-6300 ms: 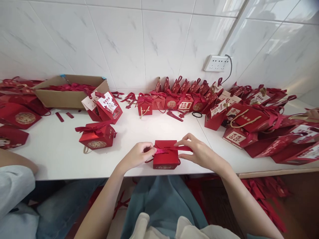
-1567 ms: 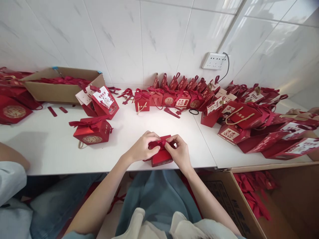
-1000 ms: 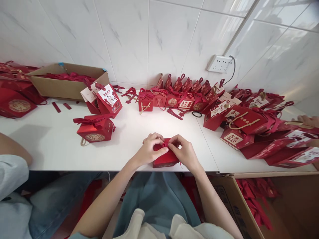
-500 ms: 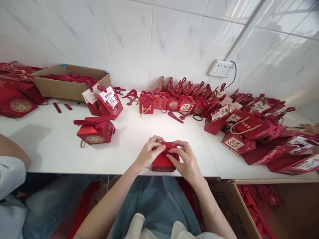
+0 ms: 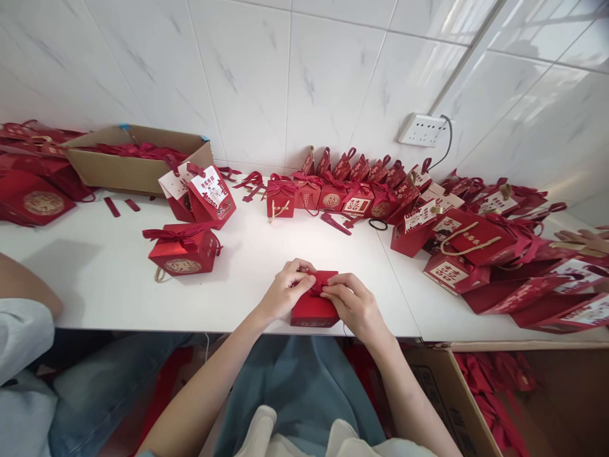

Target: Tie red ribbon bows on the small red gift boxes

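A small red gift box point(image 5: 314, 313) sits at the table's front edge, right before me. Across its top runs a dark red ribbon point(image 5: 318, 289), partly hidden by my fingers. My left hand point(image 5: 291, 287) pinches the ribbon at the left, thumb and fingertips together. From the right, my right hand point(image 5: 351, 300) pinches the ribbon too, its fingers bent over the box's top. A finished-looking red box with a ribbon bow point(image 5: 183, 251) stands to the left, a rope handle showing beneath it.
A cardboard box point(image 5: 137, 171) of red ribbons stands at back left. Rows of red gift boxes point(image 5: 332, 198) line the wall, and more boxes point(image 5: 480, 241) pile up at right. A black ring point(image 5: 378, 224) lies mid-table. Another person's arm point(image 5: 28, 285) is at left; a hand point(image 5: 583, 241) at far right.
My right hand's fingers have drawn together on the ribbon, having been more spread over the box. My left hand stays nearly in place.
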A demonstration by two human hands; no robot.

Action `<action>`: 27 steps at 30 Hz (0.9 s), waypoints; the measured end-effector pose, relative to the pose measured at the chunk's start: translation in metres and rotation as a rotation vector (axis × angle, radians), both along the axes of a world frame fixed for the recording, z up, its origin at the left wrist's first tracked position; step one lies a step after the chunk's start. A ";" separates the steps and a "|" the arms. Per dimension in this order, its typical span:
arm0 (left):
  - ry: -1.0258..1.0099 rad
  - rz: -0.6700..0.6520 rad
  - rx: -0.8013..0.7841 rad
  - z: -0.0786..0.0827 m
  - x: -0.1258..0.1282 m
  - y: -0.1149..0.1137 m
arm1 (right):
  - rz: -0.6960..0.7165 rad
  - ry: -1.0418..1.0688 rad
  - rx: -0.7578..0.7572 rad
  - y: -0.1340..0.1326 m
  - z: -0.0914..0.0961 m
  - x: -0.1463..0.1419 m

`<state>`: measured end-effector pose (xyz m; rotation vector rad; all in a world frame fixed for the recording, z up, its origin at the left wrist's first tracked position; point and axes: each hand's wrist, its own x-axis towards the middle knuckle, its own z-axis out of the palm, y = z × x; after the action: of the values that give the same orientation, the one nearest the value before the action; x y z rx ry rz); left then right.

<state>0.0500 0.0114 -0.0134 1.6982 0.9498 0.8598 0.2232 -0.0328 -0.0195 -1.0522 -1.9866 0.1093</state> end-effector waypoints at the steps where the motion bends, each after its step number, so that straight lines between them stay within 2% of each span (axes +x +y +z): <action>1: 0.001 0.000 0.006 0.000 0.000 0.000 | 0.006 0.006 -0.005 0.000 0.001 0.000; 6: 0.006 0.041 0.046 0.001 -0.004 0.001 | 0.020 -0.005 -0.022 0.002 0.006 0.003; 10: 0.108 0.096 0.133 0.006 -0.012 -0.002 | 0.002 -0.070 -0.052 0.001 0.011 0.011; 15: 0.283 0.216 0.380 0.005 -0.017 -0.020 | -0.110 -0.224 0.004 -0.005 0.010 0.026; 19: 0.232 0.249 0.378 -0.002 -0.012 -0.034 | -0.171 -0.201 0.006 -0.013 0.010 0.027; 22: 0.158 0.260 0.315 -0.005 -0.007 -0.038 | -0.230 -0.023 -0.136 -0.020 0.014 0.019; 27: 0.146 0.246 0.329 -0.004 -0.005 -0.039 | -0.311 0.107 -0.645 -0.029 0.019 0.000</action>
<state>0.0454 -0.0278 -0.0171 1.9710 1.1840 1.1142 0.2232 -0.0621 -0.0004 -1.7082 -1.6949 0.6546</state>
